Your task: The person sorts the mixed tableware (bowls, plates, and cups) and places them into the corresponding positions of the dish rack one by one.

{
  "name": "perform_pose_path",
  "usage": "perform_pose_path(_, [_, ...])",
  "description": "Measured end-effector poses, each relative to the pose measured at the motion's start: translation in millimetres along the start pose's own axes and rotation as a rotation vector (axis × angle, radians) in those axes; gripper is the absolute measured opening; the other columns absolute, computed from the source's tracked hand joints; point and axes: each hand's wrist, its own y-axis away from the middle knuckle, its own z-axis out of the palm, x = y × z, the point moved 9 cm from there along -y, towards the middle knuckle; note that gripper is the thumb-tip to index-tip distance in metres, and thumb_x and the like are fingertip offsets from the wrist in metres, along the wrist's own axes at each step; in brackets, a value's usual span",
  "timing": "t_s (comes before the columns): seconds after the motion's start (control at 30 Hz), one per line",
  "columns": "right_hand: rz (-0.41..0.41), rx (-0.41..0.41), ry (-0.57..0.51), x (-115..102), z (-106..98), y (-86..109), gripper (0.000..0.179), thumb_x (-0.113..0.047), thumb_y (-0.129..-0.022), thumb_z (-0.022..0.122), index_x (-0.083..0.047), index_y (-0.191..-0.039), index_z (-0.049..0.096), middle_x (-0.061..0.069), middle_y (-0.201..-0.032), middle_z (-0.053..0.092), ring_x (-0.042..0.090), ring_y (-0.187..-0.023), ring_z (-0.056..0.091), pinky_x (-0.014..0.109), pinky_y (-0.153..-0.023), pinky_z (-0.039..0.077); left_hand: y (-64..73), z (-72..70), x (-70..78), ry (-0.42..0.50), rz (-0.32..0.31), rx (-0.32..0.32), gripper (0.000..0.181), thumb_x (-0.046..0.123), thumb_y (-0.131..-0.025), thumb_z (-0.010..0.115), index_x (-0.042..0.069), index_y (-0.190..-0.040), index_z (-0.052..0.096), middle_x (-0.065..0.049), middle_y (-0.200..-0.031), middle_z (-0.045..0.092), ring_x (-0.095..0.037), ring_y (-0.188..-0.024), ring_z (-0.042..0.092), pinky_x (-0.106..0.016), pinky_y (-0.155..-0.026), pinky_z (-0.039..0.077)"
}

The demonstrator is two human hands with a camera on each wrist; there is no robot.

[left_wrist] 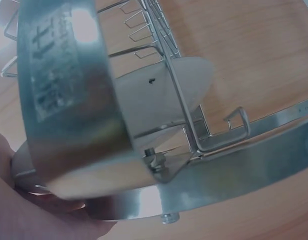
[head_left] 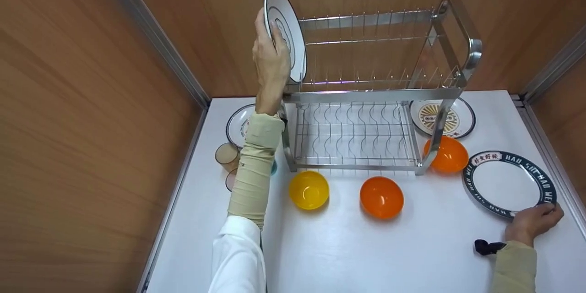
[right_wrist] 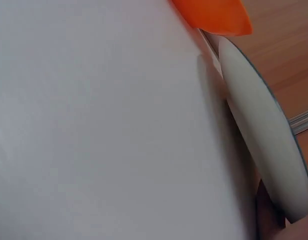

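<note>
My left hand [head_left: 272, 57] holds a white plate [head_left: 288, 32] with dark rings on edge at the left end of the steel dish rack's upper tier [head_left: 371, 96]. The thumb lies on its face, the fingers behind. In the left wrist view, the plate [left_wrist: 144, 100] stands among the wires, partly hidden by the rack's frame [left_wrist: 74, 95]. At the table's right side, my right hand [head_left: 533, 224] pinches the near rim of a plate with a dark lettered border [head_left: 506, 185]. The right wrist view shows this plate's pale underside [right_wrist: 264, 130] tilted off the table.
An orange bowl [head_left: 382, 198] and a yellow bowl [head_left: 309, 190] sit before the rack; another orange bowl [head_left: 449, 155] is by its right leg. Plates lie behind at right [head_left: 464, 119] and left [head_left: 236, 126]. Brown cups [head_left: 227, 155] stand left, partly behind my forearm. Wooden panels surround the table.
</note>
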Motion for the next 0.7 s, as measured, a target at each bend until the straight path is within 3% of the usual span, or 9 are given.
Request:
perform_pose_path(0.3, [0.041,0.036,0.029,9,-6,-5.3,0.041,-0.034,-0.113,0.031,-0.032,-0.153,0.037,-0.019,-0.157,0.034,-0.006,-0.145,0.024,0.009,-0.116,0.017,4.4,-6.7,-9.9,0.036,-0.036,0.034,0.053,0.027,-0.109,0.048,0.009,-0.157,0.037,-0.011,-0.151,0.054,-0.022,-0.132,0.055,-0.036,-0.104,0.048])
perform_pose_path(0.47, [0.058,0.040,0.030,10,-7,-5.1,0.039,-0.031,-0.113,0.034,-0.030,-0.151,0.042,-0.018,-0.154,0.037,-0.005,-0.144,0.027,0.009,-0.115,0.021,10.4,-12.8,-6.9,0.108,-0.009,0.068,0.054,0.029,-0.107,0.052,0.006,-0.155,0.040,-0.013,-0.148,0.055,-0.022,-0.132,0.054,-0.033,-0.107,0.046])
perform_pose_path(0.6, [0.085,0.019,-0.050,10,-5,-3.3,0.032,-0.030,-0.112,0.038,-0.029,-0.141,0.050,-0.016,-0.149,0.043,-0.004,-0.139,0.034,0.011,-0.114,0.027,18.5,-19.0,-4.9,0.169,-0.006,0.100,0.056,0.032,-0.107,0.052,0.006,-0.155,0.039,-0.014,-0.142,0.057,-0.021,-0.132,0.052,-0.032,-0.108,0.045])
perform_pose_path(0.7, [0.113,-0.015,-0.112,10,-2,-0.7,0.025,-0.030,-0.112,0.040,-0.028,-0.133,0.053,-0.015,-0.144,0.048,-0.003,-0.134,0.041,0.012,-0.110,0.034,27.7,-27.2,-2.3,0.207,0.016,0.165,0.054,0.030,-0.106,0.051,0.005,-0.153,0.042,-0.014,-0.138,0.057,-0.021,-0.132,0.051,-0.030,-0.108,0.043])
